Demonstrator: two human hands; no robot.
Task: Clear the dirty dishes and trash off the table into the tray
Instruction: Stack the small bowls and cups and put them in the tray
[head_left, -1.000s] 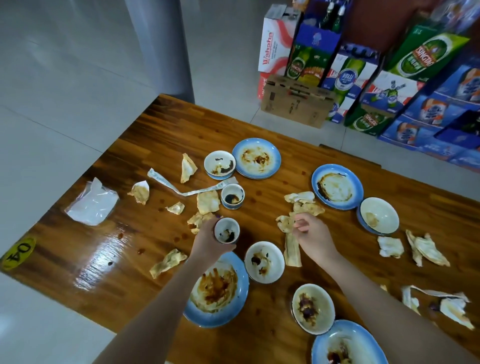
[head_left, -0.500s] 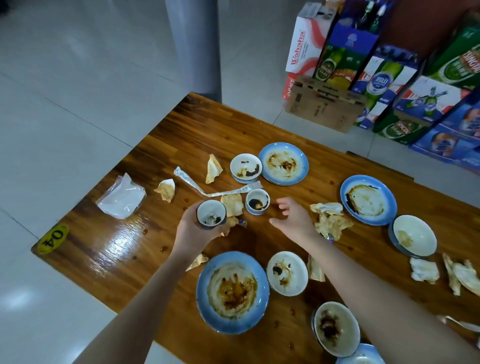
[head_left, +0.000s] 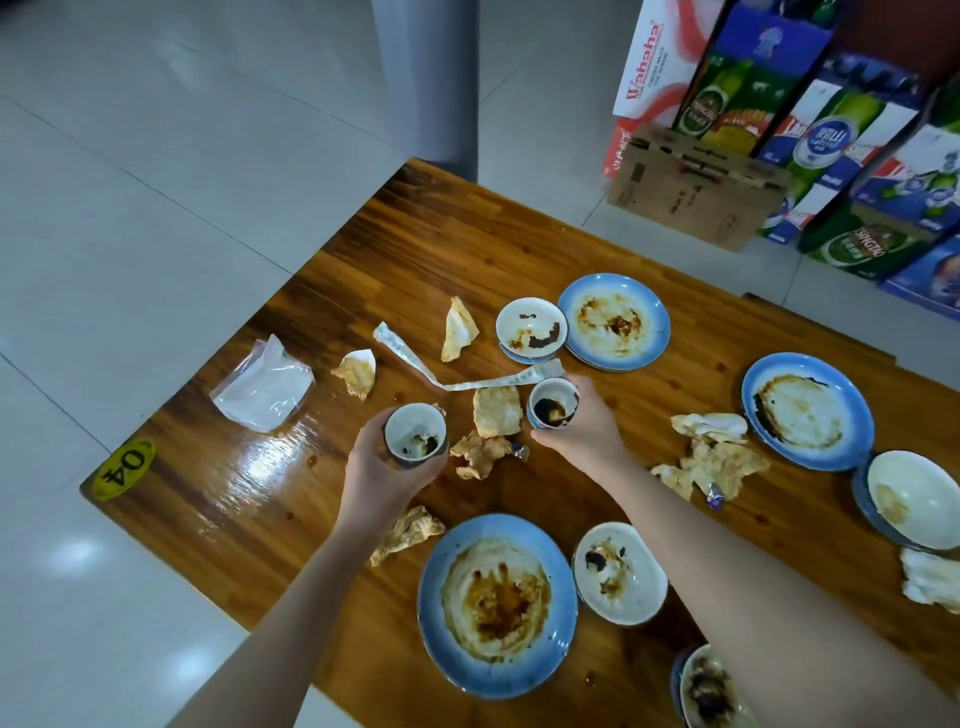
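My left hand (head_left: 376, 470) grips a small dirty cup (head_left: 415, 435) and holds it above the wooden table (head_left: 467, 244). My right hand (head_left: 584, 431) wraps around a second small cup (head_left: 553, 402) stained with dark sauce, which stands on the table. Greasy crumpled napkins (head_left: 493, 415) lie between the two cups. A large blue-rimmed plate (head_left: 496, 603) smeared with sauce sits near the front edge, with a small white dish (head_left: 618, 571) to its right. No tray is in view.
More dirty plates and dishes lie at the back (head_left: 615, 322) and right (head_left: 808, 410). A chopstick wrapper (head_left: 410, 353), a clear plastic bag (head_left: 265, 384) and scattered napkins (head_left: 717, 457) litter the table. Beverage cartons (head_left: 810, 130) stand beyond the table.
My right hand left the napkins, reached left and closed around the second cup. My left hand lifted its cup and carried it left, away from the blue plate.
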